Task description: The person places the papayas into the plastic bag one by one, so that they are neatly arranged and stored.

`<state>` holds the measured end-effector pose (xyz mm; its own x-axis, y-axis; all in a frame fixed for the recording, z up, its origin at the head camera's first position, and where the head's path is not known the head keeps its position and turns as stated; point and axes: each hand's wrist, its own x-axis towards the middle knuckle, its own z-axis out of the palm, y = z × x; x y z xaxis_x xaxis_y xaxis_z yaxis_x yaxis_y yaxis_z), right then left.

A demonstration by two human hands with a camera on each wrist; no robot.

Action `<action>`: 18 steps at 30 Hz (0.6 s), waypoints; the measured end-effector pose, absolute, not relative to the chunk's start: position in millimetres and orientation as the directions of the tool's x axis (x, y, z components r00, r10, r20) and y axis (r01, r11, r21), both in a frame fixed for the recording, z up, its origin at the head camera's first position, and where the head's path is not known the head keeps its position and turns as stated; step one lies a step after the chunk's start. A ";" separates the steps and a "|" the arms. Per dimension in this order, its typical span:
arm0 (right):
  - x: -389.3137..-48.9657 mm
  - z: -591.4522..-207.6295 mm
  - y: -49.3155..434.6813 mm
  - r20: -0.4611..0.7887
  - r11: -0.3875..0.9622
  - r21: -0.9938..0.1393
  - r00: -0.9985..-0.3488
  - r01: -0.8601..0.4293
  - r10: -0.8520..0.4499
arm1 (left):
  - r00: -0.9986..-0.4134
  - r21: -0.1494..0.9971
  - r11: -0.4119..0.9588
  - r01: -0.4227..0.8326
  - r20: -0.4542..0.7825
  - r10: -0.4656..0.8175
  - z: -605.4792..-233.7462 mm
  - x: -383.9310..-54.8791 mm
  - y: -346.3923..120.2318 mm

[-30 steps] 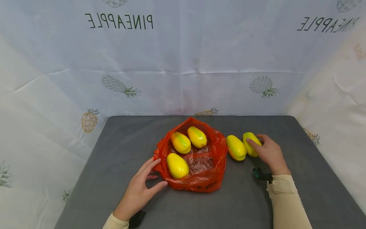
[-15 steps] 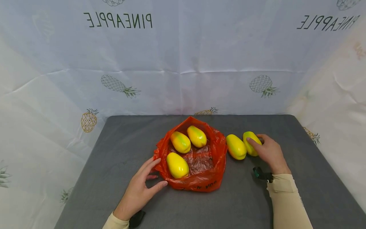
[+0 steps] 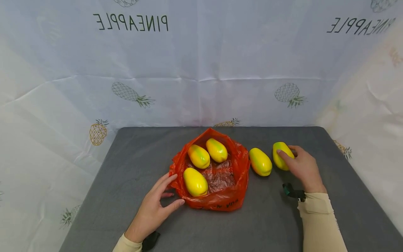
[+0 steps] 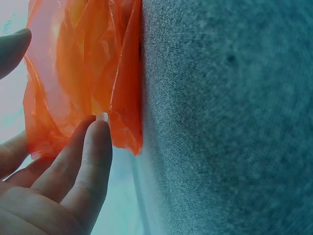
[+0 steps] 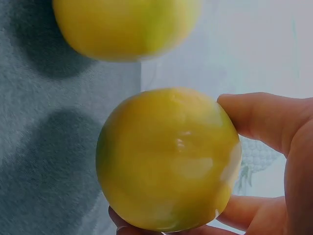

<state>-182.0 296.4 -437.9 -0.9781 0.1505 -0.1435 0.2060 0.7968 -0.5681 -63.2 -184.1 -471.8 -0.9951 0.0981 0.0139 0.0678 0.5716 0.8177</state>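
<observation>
In the head view my right hand [image 3: 303, 168] grips a yellow-green papaya [image 3: 283, 156], thumb on the near side and fingers behind it. The right wrist view shows this papaya [image 5: 168, 159] between thumb and fingers, close over the table and apart from its shadow. A second papaya [image 3: 260, 162] lies to its left, against the bag's right side. My left hand [image 3: 155, 206] rests its relaxed fingers at the left rim of the red plastic bag [image 3: 231, 202], thumb spread toward the front. Inside the wide-mouthed bag lie three papayas [image 3: 196, 182]. In the left wrist view, fingertips touch the bag [image 4: 73, 93].
The bag stands on a grey cloth-covered table [image 3: 132, 164]. A white curtain [image 3: 201, 52] printed with pineapples hangs right behind the table's far edge and along both sides. Dark wrist devices show at both of the person's wrists, such as the right one [image 3: 292, 191].
My right hand has drawn its papaya slightly to the right and up, opening a gap from the neighbouring papaya. The left hand and the bag have stayed in place.
</observation>
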 end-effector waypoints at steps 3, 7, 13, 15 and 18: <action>-179.3 -433.2 296.9 -0.119 0.800 -0.566 -0.980 0.200 0.161 | -0.995 0.816 0.575 0.058 0.002 0.098 -471.8 -63.6 -183.8; -176.6 -422.3 293.0 -0.080 0.798 -0.579 -0.985 0.170 0.152 | -0.996 0.818 0.572 0.060 0.009 0.093 -471.0 -64.1 -184.7; -168.1 -405.1 274.7 -0.042 0.789 -0.604 -0.993 0.114 0.111 | -0.996 0.818 0.573 0.044 -0.007 0.087 -469.7 -62.6 -183.9; -164.7 -399.8 265.8 -0.036 0.786 -0.610 -0.995 0.099 0.097 | -0.996 0.822 0.569 0.032 -0.020 0.085 -468.8 -62.2 -183.3; -162.0 -393.4 249.2 -0.031 0.789 -0.609 -0.997 0.079 0.076 | -0.996 0.826 0.562 0.030 -0.024 0.089 -467.7 -62.4 -182.8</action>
<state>-162.0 249.2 -393.4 -0.9967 0.0755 -0.0312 0.0789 0.7892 -0.6091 -62.4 -182.8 -467.7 -0.9957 0.0890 -0.0238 0.0305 0.5622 0.8264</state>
